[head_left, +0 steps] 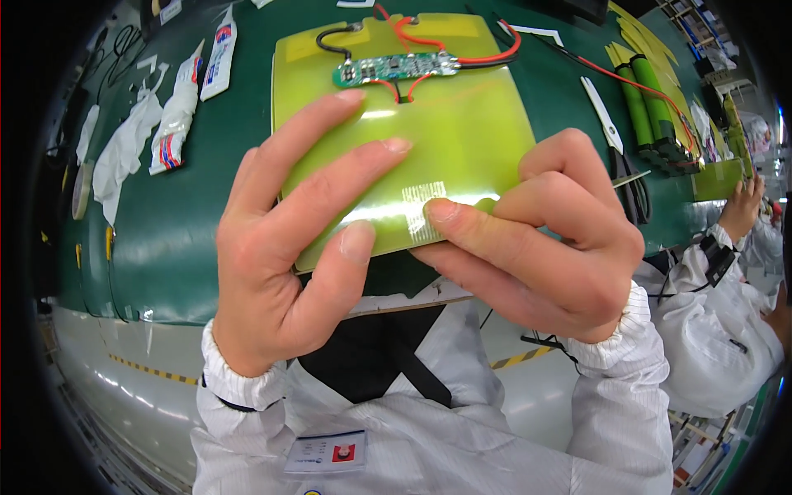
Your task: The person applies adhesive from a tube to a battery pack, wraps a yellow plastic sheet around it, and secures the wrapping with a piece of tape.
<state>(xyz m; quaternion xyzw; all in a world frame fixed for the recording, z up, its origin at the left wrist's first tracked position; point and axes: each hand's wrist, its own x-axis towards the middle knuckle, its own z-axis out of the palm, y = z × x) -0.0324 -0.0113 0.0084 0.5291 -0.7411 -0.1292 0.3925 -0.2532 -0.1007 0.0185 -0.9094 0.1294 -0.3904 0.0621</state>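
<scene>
A flat battery pack wrapped in glossy yellow-green film lies in front of me, its near edge at the table edge. A green circuit board with red and black wires sits on its far part. My left hand is open, its fingers spread over the pack's left side and fingertips resting on the film. My right hand pinches the pack's near edge, thumb on top and a finger underneath. Its thumb tip touches a small white striped label near that edge. The right palm's inside is hidden.
Two white tubes and crumpled white tissue lie at left on the green mat. Scissors, a thin metal tip and green cylindrical cells with wires are at right. A co-worker's hand is further right.
</scene>
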